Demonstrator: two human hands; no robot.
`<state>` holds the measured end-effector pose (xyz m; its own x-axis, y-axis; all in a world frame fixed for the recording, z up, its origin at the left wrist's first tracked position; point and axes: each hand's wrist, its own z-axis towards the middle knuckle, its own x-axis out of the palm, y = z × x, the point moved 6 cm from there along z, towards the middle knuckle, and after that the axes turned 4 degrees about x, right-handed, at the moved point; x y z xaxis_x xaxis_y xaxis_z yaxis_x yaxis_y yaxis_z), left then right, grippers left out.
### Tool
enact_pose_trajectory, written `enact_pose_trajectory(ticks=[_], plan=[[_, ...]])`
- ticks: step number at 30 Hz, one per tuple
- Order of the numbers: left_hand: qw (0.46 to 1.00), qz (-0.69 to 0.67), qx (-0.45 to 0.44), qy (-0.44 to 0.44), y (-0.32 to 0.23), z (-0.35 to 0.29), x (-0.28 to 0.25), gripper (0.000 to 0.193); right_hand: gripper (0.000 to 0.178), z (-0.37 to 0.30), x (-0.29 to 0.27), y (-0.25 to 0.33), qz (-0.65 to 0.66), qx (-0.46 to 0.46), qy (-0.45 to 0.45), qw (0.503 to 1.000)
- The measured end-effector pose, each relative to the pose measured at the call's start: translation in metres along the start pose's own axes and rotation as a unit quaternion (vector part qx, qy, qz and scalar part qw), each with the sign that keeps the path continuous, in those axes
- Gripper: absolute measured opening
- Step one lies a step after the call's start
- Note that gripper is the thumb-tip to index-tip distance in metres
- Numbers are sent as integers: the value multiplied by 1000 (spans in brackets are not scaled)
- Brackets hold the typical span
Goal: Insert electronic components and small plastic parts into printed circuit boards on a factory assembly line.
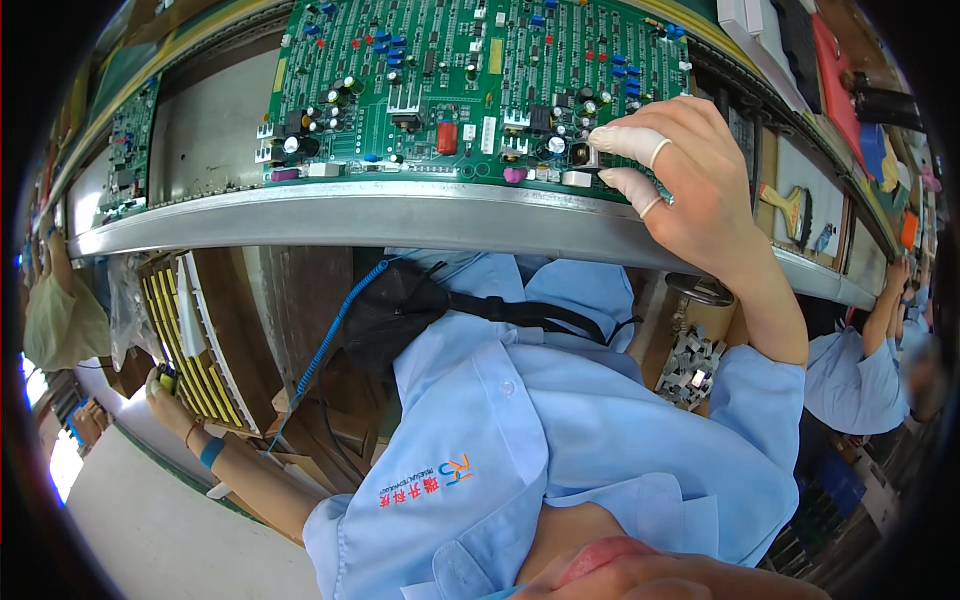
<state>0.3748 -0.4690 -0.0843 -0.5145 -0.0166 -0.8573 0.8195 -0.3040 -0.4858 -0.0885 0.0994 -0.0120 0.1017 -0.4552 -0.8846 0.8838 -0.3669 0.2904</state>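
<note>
A green circuit board full of upright components lies across the metal rails. Over its near right part is my right hand, with white finger cots on thumb and forefinger. These two fingertips are spread apart beside a small square dark component on the board; whether they touch it cannot be made out. Low at the left, my left hand is closed on a small yellow-and-black component, next to a rack with yellow strips. A blue band circles my left wrist.
A metal rail runs along the board's near side. Another board sits further left. A brush lies at the right, above a box of small grey parts. A blue coiled cord hangs below the rail. Another person's sleeve shows at right.
</note>
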Motion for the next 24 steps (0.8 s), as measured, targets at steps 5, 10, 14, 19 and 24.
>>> enact_pose_trajectory(ticks=[5,10,14,19,24], plan=[[943,-309,-115,-41,-30,-14,-14,28,30,1,3,5,-32,-16,-10,999],[873,-484,-29,56,-89,-28,6,35,29,1,3,5,-37,-19,-16,999],[832,-521,20,188,-192,-68,37,38,27,0,2,10,-87,-83,2,993],[758,-593,19,272,-301,-118,89,53,25,-8,0,10,-128,-82,12,988],[671,-463,257,519,-431,-189,112,79,40,-48,-58,-9,-48,55,-92,993]])
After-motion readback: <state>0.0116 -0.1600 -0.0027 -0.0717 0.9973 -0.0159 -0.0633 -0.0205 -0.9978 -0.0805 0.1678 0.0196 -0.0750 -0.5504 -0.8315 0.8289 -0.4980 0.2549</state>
